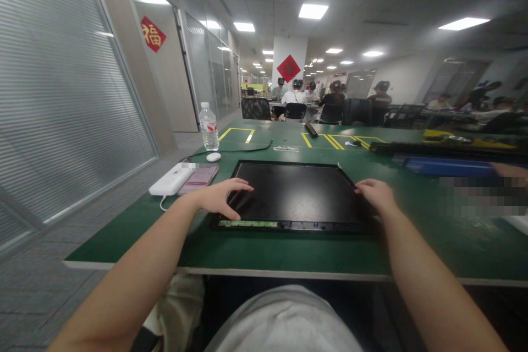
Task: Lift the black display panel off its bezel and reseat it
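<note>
A flat black display panel [297,192] lies on the green table [289,253] in front of me, with a green circuit strip [247,224] along its near edge. My left hand [220,198] rests on the panel's left side, fingers spread and lying flat. My right hand [377,195] lies at the panel's right edge, fingers curled over the rim near a thin dark strip [346,175] sticking up at the far right corner.
Left of the panel lie a white power bank [169,180], a pink phone [199,178], a white mouse [213,157] and a water bottle [208,126]. A blue bar [445,166] and black parts sit at the right. Several people sit at far tables.
</note>
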